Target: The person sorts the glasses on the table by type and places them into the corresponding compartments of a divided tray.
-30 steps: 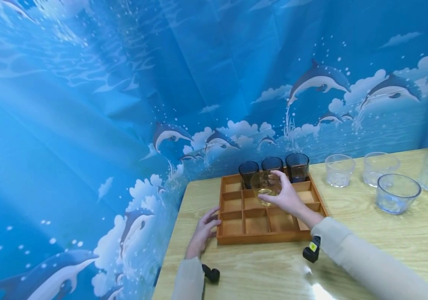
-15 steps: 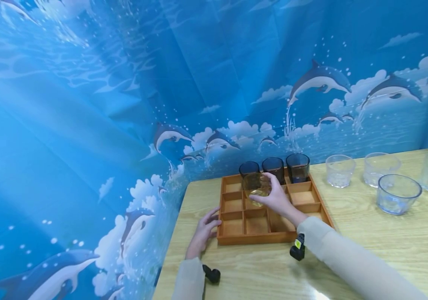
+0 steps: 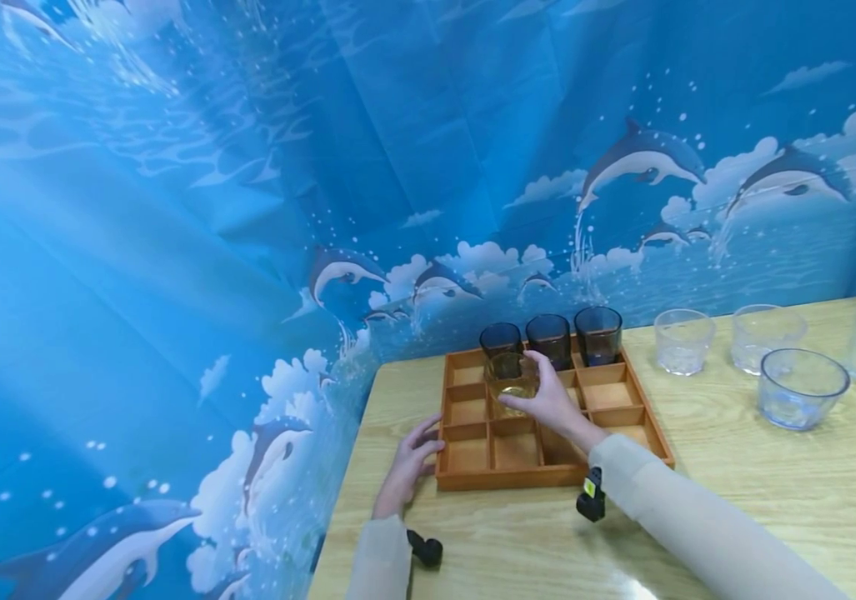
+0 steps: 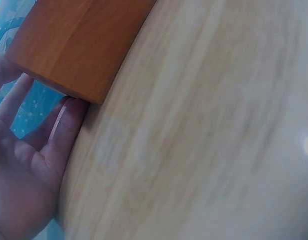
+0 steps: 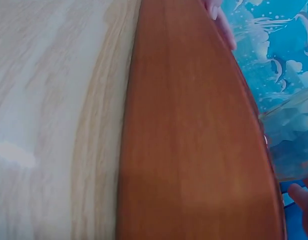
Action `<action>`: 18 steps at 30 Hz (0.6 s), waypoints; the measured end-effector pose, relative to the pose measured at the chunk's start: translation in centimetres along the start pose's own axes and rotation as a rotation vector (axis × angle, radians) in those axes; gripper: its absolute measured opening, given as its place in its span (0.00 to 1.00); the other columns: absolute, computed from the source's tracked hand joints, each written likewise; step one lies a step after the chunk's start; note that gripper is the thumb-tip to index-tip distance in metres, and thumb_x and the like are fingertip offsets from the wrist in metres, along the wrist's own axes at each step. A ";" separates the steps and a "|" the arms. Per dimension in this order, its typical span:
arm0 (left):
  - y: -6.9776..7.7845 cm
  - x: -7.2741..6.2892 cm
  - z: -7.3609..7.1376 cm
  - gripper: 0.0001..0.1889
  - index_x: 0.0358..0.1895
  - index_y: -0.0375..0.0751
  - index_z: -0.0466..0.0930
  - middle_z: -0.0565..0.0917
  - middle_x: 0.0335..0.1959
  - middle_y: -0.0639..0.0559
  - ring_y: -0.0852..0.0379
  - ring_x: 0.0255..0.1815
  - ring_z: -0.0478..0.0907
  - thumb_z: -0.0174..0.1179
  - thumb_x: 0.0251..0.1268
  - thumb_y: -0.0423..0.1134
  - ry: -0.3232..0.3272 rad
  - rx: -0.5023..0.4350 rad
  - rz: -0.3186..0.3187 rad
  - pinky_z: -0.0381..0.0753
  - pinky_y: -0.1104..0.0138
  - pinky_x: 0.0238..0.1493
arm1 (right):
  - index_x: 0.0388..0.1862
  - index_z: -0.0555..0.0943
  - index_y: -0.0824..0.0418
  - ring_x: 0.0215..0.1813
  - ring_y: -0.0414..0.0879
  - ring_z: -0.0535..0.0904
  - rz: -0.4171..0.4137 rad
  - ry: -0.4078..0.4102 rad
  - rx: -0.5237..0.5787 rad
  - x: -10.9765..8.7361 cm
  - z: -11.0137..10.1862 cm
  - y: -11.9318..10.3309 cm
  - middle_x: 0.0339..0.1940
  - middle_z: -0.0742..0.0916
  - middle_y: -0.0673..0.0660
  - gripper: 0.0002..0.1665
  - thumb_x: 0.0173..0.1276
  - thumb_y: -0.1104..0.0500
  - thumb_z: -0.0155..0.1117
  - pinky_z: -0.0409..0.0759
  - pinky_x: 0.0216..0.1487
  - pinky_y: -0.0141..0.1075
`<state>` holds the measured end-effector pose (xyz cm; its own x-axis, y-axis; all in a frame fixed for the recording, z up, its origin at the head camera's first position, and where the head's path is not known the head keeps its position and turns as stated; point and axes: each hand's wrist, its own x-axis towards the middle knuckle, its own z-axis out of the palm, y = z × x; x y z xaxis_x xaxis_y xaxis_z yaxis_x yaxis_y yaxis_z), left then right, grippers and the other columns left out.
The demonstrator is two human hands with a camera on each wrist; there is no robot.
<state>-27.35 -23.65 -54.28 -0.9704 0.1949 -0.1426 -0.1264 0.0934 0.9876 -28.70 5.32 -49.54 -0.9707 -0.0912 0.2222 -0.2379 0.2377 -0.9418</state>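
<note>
In the head view my right hand (image 3: 553, 404) grips a clear amber drinking glass (image 3: 508, 368) by its side, thumb and fingers around it. The glass is upright, low at the second compartment of the middle row in a divided wooden tray (image 3: 518, 478). Part of this glass (image 5: 291, 142) also shows past the tray wall in the right wrist view. My left hand (image 3: 402, 468) rests its relaxed fingers against the tray's left side; the left wrist view has them at the tray corner (image 4: 88, 75). Dark glasses (image 3: 548, 340) stand in three back-row compartments.
Right of the tray, several clear glasses stand on the wooden table, among them a small one (image 3: 683, 342) and a wide bluish one (image 3: 801, 392). A blue dolphin-print curtain (image 3: 428, 167) hangs behind the table's back edge.
My right hand has carried the amber glass leftward and then slightly down into the second middle-row compartment's place. The left hand has stayed at the tray's side.
</note>
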 end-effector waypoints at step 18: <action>0.4 -0.2 0.0 0.27 0.66 0.45 0.67 0.70 0.60 0.37 0.49 0.52 0.74 0.58 0.62 0.35 -0.016 -0.033 -0.005 0.79 0.56 0.42 | 0.71 0.52 0.61 0.68 0.61 0.57 -0.014 -0.066 -0.094 0.3 0.4 1.1 0.67 0.65 0.64 0.53 0.54 0.54 0.73 0.59 0.62 0.58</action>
<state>-27.23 -23.63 -53.82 -0.9664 0.2098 -0.1485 -0.1385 0.0619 0.9884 -29.25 5.17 -50.60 -0.9639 -0.1576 0.2148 -0.2561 0.3254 -0.9102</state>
